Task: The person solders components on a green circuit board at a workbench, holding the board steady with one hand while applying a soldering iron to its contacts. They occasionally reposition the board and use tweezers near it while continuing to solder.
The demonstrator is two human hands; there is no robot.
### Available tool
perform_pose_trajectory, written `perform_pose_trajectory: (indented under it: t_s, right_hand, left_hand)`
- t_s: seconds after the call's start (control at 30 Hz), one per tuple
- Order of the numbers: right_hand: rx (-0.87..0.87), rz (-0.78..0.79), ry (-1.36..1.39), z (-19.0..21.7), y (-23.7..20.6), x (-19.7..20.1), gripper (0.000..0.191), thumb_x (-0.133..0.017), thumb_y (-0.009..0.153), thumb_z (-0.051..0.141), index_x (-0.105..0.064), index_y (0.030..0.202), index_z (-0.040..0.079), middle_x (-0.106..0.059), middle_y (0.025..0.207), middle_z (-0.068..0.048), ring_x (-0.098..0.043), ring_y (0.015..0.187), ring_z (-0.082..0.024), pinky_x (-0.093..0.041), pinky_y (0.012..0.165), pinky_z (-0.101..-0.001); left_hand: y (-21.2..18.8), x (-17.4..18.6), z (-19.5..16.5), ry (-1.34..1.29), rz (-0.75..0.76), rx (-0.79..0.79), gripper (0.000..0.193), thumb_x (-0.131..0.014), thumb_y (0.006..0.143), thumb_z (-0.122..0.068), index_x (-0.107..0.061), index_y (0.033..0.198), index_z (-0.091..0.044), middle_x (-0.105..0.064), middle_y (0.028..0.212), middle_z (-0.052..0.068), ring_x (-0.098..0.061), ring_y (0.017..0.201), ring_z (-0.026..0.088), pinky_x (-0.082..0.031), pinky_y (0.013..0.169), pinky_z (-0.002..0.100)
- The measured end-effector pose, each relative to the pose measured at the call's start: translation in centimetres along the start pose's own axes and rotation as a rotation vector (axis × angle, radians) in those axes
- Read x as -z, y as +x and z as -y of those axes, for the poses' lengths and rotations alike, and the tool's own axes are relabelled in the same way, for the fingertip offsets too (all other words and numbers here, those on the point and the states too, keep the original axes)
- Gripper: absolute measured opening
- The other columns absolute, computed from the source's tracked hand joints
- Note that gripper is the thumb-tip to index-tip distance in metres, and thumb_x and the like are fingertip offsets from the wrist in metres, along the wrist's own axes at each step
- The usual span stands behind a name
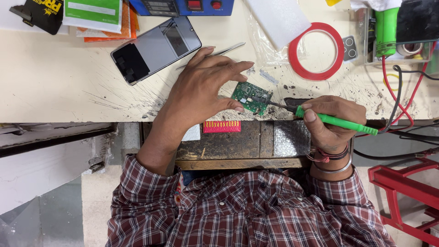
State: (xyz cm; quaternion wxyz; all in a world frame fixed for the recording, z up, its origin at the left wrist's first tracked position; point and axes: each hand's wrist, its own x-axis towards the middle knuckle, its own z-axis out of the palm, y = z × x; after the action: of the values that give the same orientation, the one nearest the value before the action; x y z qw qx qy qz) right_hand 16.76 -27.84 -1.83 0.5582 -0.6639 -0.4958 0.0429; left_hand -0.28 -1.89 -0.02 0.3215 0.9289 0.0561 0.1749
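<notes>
Board [251,97], small and green, lies at the desk [59,87] front edge, seemingly kept there so both wrists can rest while working. The left hand [201,87] pins it, thumb and fingertips pinching its left side, the other fingers fanned above. The right hand [331,121] wraps tight around a green iron [336,121] (held like a pen), tip touching the board's right edge. Behind the board lie tweezers [224,50] and a phone [155,48]; a red tape ring [316,51] sits to its upper right.

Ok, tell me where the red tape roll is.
Head view, upper right of the bench: the red tape roll lies flat beyond the green circuit board, left of the clear box.
</notes>
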Motion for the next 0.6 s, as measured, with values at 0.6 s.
perform_pose_trajectory:
  t_s: [0.6]
  right_hand:
    - [0.013, -0.013, -0.049, -0.24, -0.26, 0.04, 0.020, -0.076, 0.105, 0.015, -0.068, 0.096, -0.001, -0.074, 0.084, -0.017, -0.076, 0.073, -0.020, -0.060, 0.066, -0.0263]
  left_hand:
    - [0.04, -0.17, 0.05, 0.003, -0.003, 0.006, 0.086, -0.090, 0.061, -0.037, -0.061, 0.141, -0.020, -0.079, 0.113, -0.008, -0.062, 0.124, 0.015, -0.032, 0.122, 0.047]
